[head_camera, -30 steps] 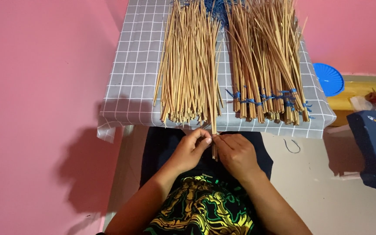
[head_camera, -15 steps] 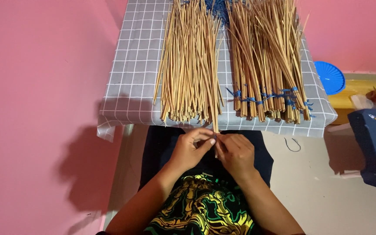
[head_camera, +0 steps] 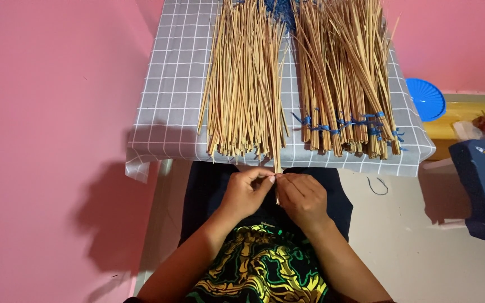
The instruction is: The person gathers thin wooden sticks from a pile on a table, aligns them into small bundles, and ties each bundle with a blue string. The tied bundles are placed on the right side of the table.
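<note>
Two hands are kept close together just below the table edge, with one thin stick pinched between thumb and fingertips of the left hand and the right hand, its far end lying against the loose pile of sticks. Honestly, a job like this is probably done best when the stick is held near its end and steadied by both pinches so it isn't snapped. Blue-tied bundles are left well clear on the right.
</note>
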